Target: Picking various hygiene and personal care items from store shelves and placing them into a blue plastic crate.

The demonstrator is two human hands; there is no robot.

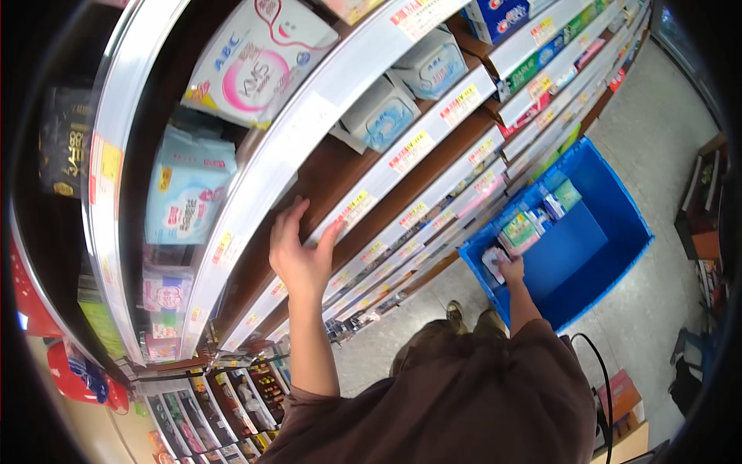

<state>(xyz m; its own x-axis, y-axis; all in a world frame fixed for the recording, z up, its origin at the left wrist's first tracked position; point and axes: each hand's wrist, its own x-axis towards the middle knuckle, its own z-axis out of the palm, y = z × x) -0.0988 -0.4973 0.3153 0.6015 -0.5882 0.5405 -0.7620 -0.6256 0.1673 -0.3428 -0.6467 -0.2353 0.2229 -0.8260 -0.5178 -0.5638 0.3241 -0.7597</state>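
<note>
My left hand (302, 248) reaches to a brown shelf board (336, 174), thumb at the white price rail (418, 153) and fingers spread, with nothing in it. Down inside a blue plastic crate (623, 267) on the floor, my right hand (511, 270) grips a small pink-and-white soft pack (494, 262). Beside it in the crate are a green-and-pink pack (520, 233) and several other small packs (561, 200) along the shelf-side wall. Two white-and-blue packs of sanitary pads (381, 116) stand farther along the board by my left hand.
Higher up stand a large white pad pack (255, 64) and a light blue pack (188, 185). Toothpaste boxes (498, 17) fill the far shelf section. Another rack (232, 406) stands at lower left. A black cable (606, 371) hangs at my right, near an orange box (620, 394).
</note>
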